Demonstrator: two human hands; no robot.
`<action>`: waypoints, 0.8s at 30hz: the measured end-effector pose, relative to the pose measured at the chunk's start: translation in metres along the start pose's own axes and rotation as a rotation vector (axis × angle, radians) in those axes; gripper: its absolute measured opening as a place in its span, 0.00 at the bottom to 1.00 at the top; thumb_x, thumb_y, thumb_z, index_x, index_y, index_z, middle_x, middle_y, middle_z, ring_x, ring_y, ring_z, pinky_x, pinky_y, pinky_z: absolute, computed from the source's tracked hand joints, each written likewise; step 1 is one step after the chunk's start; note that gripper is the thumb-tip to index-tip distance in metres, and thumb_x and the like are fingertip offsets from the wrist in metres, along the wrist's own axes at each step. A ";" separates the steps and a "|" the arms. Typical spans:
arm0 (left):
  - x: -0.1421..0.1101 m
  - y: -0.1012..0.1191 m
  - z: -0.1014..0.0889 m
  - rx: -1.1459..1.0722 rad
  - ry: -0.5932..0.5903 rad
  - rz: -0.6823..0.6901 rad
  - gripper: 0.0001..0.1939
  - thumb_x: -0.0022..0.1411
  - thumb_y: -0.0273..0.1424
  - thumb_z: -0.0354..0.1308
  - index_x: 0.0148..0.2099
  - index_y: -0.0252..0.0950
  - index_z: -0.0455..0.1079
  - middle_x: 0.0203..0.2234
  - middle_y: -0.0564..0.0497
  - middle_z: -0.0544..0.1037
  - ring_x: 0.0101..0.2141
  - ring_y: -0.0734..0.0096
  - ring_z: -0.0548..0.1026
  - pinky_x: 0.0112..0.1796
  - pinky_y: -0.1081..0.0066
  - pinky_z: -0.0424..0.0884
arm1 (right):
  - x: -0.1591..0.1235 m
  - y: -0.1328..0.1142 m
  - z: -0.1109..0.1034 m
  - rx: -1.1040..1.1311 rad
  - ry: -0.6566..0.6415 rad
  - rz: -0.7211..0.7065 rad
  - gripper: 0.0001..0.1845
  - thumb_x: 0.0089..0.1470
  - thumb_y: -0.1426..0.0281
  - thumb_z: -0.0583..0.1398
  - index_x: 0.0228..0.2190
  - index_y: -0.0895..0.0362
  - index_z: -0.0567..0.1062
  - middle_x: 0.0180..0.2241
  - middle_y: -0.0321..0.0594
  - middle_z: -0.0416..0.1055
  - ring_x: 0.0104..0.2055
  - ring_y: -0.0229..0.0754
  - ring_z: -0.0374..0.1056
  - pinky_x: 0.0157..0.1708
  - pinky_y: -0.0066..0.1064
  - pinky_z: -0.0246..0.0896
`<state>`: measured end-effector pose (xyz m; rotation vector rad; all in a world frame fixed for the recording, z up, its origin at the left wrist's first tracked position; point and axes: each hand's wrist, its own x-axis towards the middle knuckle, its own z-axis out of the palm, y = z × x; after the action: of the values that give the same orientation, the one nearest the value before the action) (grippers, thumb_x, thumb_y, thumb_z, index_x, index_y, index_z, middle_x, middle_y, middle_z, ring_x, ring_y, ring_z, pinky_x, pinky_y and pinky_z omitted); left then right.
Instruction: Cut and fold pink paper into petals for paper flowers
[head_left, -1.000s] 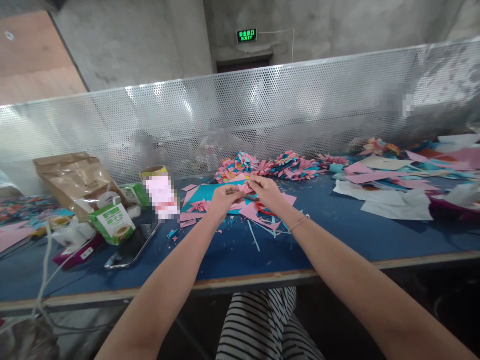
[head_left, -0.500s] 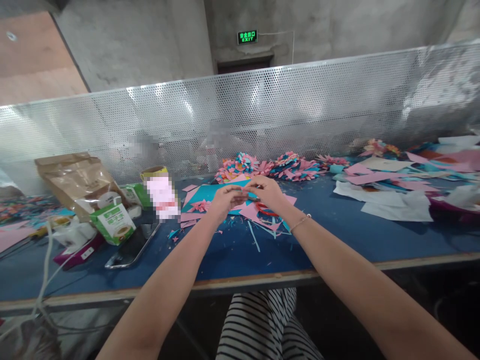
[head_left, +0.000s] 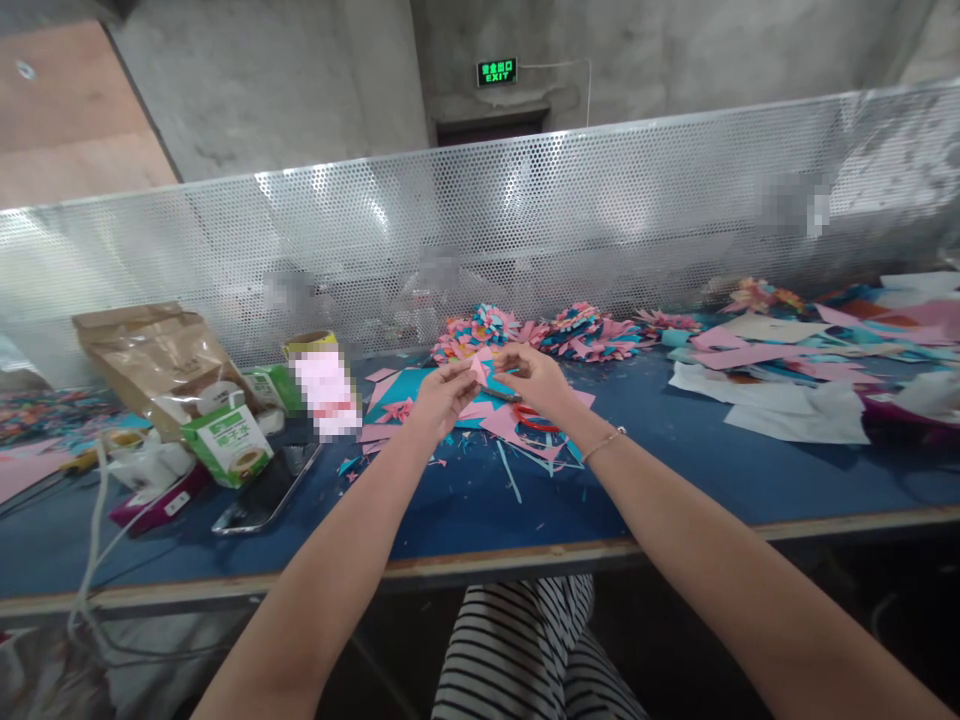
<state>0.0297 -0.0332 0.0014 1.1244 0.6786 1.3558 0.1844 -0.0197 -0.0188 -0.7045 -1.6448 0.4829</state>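
Note:
A small folded piece of pink paper (head_left: 480,367) with a pointed shape is pinched in the fingertips of my left hand (head_left: 441,398). Close on its right side is my right hand (head_left: 536,382), fingers curved and thumb apart from them; whether a fingertip touches the paper is hard to see. Below the hands lies a teal paper sheet (head_left: 409,385) with a pink folded-paper star shape (head_left: 397,411) on it. Scissors with red handles (head_left: 532,418) rest under my right hand, partly hidden. Pink paper scraps (head_left: 504,425) and thin strips surround them.
Pink, blue and orange paper clusters (head_left: 592,335) stand along the perforated metal screen (head_left: 480,220). Paper sheets (head_left: 795,405) pile up at right. At left are a brown bag (head_left: 150,350), a green-white box (head_left: 229,445), a phone (head_left: 270,490), a purple tissue box (head_left: 161,505) and a white cable (head_left: 96,510).
My hands have moved slightly apart from their close pinch together. The pink folded paper now shows between them, and my right fingers have loosened.

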 end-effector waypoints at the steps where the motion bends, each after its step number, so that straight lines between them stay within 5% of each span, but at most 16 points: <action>1: -0.001 0.000 0.001 0.005 -0.013 0.012 0.09 0.41 0.21 0.62 0.30 0.33 0.71 0.23 0.53 0.74 0.26 0.80 0.70 0.36 0.73 0.68 | 0.000 0.000 0.000 0.027 -0.017 0.016 0.11 0.41 0.71 0.59 0.32 0.57 0.71 0.32 0.39 0.70 0.35 0.38 0.66 0.37 0.33 0.62; 24: 0.001 -0.005 0.000 0.046 -0.067 0.071 0.09 0.39 0.24 0.64 0.29 0.31 0.71 0.23 0.52 0.74 0.26 0.77 0.71 0.36 0.70 0.68 | -0.001 -0.007 0.001 0.155 -0.083 0.095 0.06 0.41 0.69 0.59 0.26 0.58 0.71 0.24 0.36 0.69 0.27 0.35 0.64 0.31 0.30 0.60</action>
<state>0.0319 -0.0318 -0.0032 1.2358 0.6292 1.3617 0.1825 -0.0255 -0.0155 -0.6570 -1.6359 0.7084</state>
